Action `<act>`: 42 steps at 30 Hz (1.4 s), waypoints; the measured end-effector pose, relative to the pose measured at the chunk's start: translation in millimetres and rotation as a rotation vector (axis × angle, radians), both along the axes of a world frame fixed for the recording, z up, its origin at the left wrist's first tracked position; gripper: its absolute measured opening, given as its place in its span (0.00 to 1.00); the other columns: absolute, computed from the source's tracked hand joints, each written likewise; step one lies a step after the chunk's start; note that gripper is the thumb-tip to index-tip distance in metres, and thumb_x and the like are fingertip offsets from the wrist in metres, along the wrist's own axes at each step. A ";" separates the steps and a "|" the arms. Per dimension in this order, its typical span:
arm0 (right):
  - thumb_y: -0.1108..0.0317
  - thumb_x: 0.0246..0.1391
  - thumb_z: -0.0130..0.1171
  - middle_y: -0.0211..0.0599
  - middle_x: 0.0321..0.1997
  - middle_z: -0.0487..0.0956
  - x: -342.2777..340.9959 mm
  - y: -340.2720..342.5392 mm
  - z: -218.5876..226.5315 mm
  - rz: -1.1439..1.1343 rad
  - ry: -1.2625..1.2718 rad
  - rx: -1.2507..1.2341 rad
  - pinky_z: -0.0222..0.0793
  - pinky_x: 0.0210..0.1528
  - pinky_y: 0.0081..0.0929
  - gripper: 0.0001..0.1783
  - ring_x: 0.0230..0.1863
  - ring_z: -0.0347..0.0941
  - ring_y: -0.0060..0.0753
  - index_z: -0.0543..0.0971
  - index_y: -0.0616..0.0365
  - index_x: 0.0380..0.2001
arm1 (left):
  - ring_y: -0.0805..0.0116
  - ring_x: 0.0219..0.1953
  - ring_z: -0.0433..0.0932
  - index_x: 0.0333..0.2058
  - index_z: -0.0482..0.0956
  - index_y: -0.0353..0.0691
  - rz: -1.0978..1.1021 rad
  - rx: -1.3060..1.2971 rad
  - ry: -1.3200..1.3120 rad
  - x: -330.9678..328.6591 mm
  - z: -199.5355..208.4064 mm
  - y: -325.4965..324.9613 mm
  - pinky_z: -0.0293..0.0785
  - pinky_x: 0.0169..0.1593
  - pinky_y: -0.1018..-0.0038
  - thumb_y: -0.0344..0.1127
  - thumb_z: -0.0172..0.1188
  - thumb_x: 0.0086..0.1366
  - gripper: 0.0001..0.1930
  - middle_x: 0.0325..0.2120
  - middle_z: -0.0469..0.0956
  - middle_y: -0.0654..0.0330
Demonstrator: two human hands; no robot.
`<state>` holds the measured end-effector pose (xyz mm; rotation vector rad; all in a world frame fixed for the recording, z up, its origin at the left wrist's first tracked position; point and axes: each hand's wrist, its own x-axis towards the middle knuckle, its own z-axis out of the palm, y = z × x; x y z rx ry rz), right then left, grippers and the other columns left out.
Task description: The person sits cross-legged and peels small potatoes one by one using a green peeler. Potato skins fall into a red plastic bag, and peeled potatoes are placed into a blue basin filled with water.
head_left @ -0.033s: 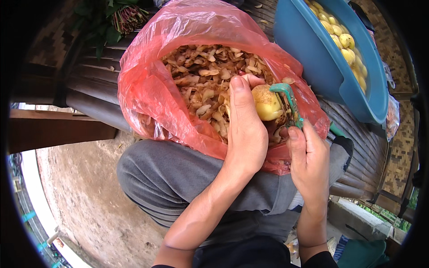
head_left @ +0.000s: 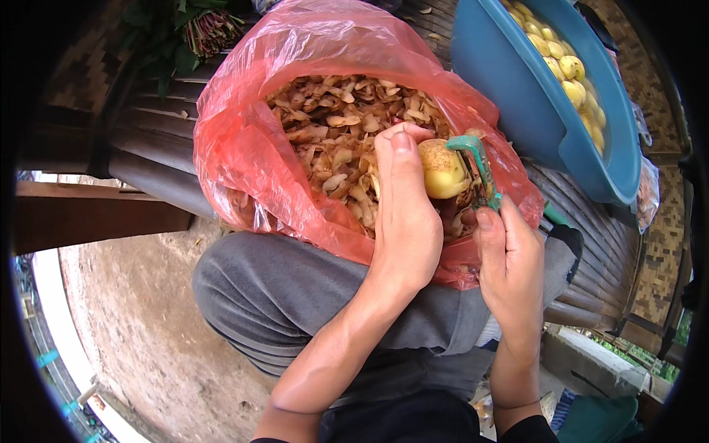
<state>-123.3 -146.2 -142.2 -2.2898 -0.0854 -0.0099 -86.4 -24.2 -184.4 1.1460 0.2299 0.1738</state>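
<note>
My left hand [head_left: 408, 199] is closed round a partly peeled potato [head_left: 442, 171], pale yellow with brownish skin left on its upper part. My right hand [head_left: 511, 251] grips the handle of a green peeler [head_left: 473, 145], whose head lies against the right side of the potato. Both hands are over the near right part of an open red plastic bag [head_left: 244, 148]. Inside the bag is a heap of brown and cream potato peelings [head_left: 343, 140]. The fingers of my left hand behind the potato are partly hidden.
A blue tub [head_left: 509, 96] with peeled potatoes [head_left: 565, 70] stands at the far right on the bamboo slat platform [head_left: 159, 151]. A bunch of leafy greens with reddish stems [head_left: 214, 31] lies at the far left. My bent leg in grey trousers [head_left: 281, 288] is just below the bag.
Hardly anything differs. The potato and my left fingers have shifted very slightly, and the peeler head has moved a touch along the potato's side.
</note>
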 end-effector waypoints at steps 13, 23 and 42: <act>0.64 0.66 0.56 0.50 0.26 0.77 -2.4 -3.7 -3.9 0.082 0.016 0.018 0.70 0.30 0.35 0.13 0.28 0.76 0.55 0.73 0.66 0.37 | 0.74 0.29 0.71 0.42 0.71 0.37 -0.112 -0.190 0.096 -2.7 9.9 5.0 0.70 0.37 0.77 0.60 0.30 0.77 0.30 0.26 0.71 0.63; 0.65 0.66 0.54 0.56 0.27 0.77 29.4 10.4 -3.7 0.003 -0.095 -0.169 0.68 0.31 0.43 0.12 0.31 0.76 0.62 0.74 0.67 0.39 | 0.66 0.33 0.69 0.42 0.69 0.35 0.046 0.114 -0.023 -6.8 9.1 3.1 0.68 0.41 0.70 0.49 0.32 0.79 0.23 0.32 0.69 0.57; 0.64 0.65 0.56 0.55 0.25 0.76 11.0 -1.9 6.2 0.049 0.055 0.025 0.68 0.29 0.41 0.13 0.28 0.74 0.60 0.74 0.66 0.36 | 0.68 0.32 0.69 0.44 0.65 0.33 0.147 0.358 -0.198 0.7 2.1 6.1 0.69 0.38 0.71 0.47 0.36 0.79 0.20 0.31 0.69 0.56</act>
